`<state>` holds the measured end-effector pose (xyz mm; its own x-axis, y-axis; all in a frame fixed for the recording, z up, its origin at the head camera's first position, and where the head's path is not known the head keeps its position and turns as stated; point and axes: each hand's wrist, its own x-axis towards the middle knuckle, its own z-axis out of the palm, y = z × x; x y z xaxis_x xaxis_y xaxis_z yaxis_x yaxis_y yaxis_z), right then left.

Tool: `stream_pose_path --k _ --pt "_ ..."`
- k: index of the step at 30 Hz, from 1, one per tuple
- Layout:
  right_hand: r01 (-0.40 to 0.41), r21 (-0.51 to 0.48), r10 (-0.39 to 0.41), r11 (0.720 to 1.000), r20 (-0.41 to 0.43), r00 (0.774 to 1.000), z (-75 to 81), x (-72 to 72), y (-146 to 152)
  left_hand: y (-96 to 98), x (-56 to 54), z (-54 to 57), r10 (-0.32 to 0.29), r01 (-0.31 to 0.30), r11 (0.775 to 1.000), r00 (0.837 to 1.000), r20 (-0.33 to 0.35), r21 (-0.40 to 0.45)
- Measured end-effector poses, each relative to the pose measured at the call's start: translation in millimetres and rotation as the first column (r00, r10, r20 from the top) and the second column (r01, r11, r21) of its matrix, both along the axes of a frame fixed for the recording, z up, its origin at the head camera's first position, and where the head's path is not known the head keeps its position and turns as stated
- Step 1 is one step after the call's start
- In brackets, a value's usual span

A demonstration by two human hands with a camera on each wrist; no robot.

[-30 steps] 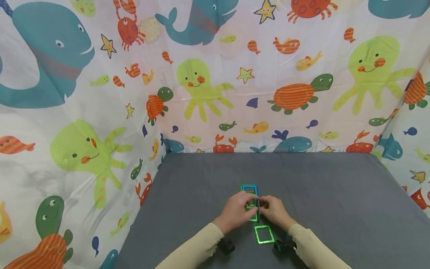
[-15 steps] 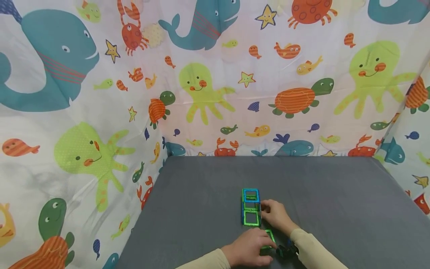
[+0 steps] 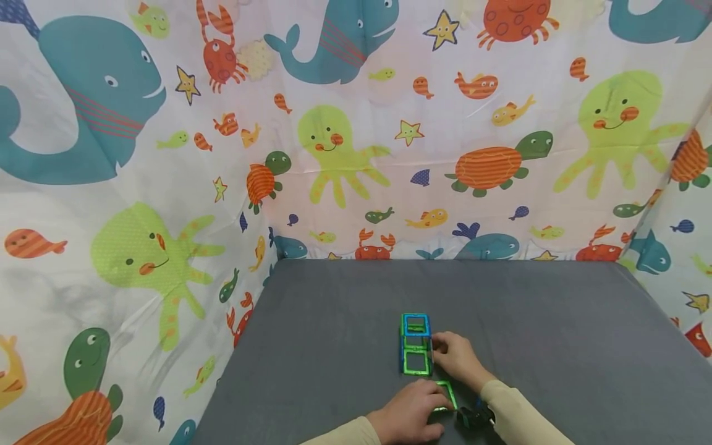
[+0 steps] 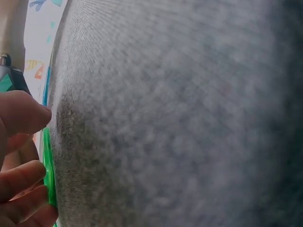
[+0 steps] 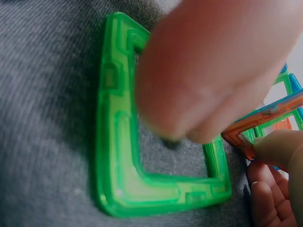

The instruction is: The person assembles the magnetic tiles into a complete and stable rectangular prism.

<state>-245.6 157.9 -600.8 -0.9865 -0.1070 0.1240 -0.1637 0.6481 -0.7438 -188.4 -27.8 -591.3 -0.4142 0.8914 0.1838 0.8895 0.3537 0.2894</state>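
Observation:
A green square magnetic tile [image 5: 118,142] lies flat on the grey cloth. My left hand [image 3: 408,411] is over it, fingertips down at its open middle and thumb held apart. Just beyond stands a small structure of green and blue magnetic tiles [image 3: 416,350], longer than it is wide. At its right side, my right hand [image 3: 458,356] pinches an orange magnetic tile [image 5: 241,137] by a lower corner between thumb and fingers. Part of the loose green tile is hidden beneath the left hand in the head view.
Grey cloth [image 3: 334,321] covers the table. A white curtain [image 3: 356,222] printed with sea animals hangs along the back and both sides. A dark wrist device [image 3: 473,417] sits by the right sleeve, close to the loose green tile.
My left hand has left the structure and come down toward me, onto the loose green tile. The right hand stays at the structure's right side. The view has tilted slightly.

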Motion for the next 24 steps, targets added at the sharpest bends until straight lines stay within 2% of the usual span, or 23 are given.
stream_pose_path --k 8,15,18,24 --pt "0.009 -0.009 -0.009 1.000 0.015 1.000 0.3 -0.9 -2.6 0.5 -2.4 -2.7 -0.009 0.007 0.999 1.000 -0.027 -0.052" --pt "-0.012 -0.005 0.012 1.000 0.009 1.000 0.1 -0.2 -1.0 -0.6 -1.1 2.0 -0.003 0.001 0.997 1.000 -0.029 -0.083" --pt "-0.022 -0.010 0.022 1.000 0.005 1.000 -0.6 -0.2 -0.1 -1.0 -0.4 3.8 0.005 -0.007 0.997 1.000 -0.022 -0.082" --pt "-0.019 -0.021 0.019 1.000 0.006 1.000 -0.4 -0.3 0.0 -2.9 1.3 2.7 0.013 -0.016 0.999 0.998 -0.064 -0.045"
